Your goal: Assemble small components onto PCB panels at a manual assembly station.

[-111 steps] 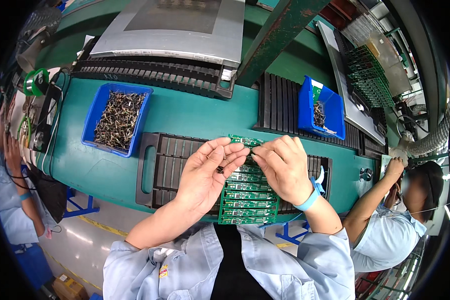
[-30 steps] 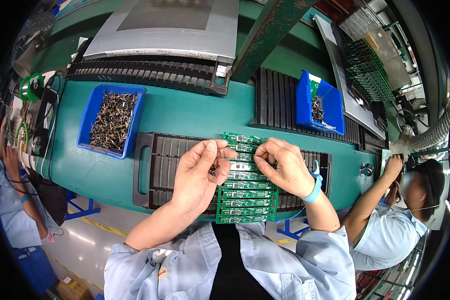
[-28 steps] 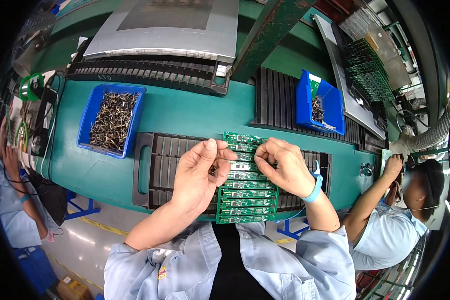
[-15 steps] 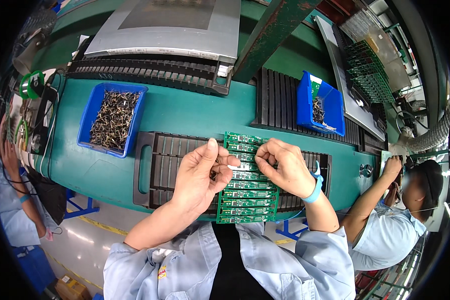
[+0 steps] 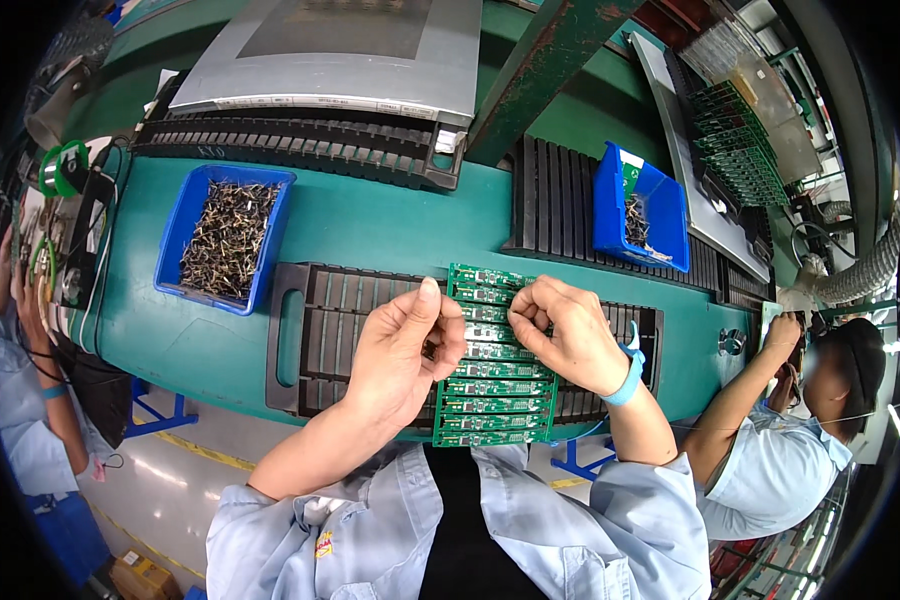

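A green circuit board panel [image 5: 497, 388], split into several narrow strips, lies across a black slotted rack [image 5: 320, 345] in front of me. My left hand [image 5: 402, 345] is over the panel's left edge, fingers curled in and thumb pointing up. Whatever it may hold is hidden inside the fingers. On the panel's upper right side, my right hand [image 5: 570, 332] has its fingertips pinched together, close against the strips. Anything in that pinch is too small or too covered to make out. A blue band [image 5: 630, 376] circles my right wrist.
Small dark parts with metal leads fill a blue bin [image 5: 228, 238] at left. Another blue bin [image 5: 660, 222] sits tilted on black racks [image 5: 560, 205] at right. A green post [image 5: 540, 75] rises behind. Co-workers sit left and right [image 5: 780, 470].
My left forefinger, stretched towards the panel before, has curled back to the hand. My right hand stays almost in place. The left co-worker's hands have shifted.
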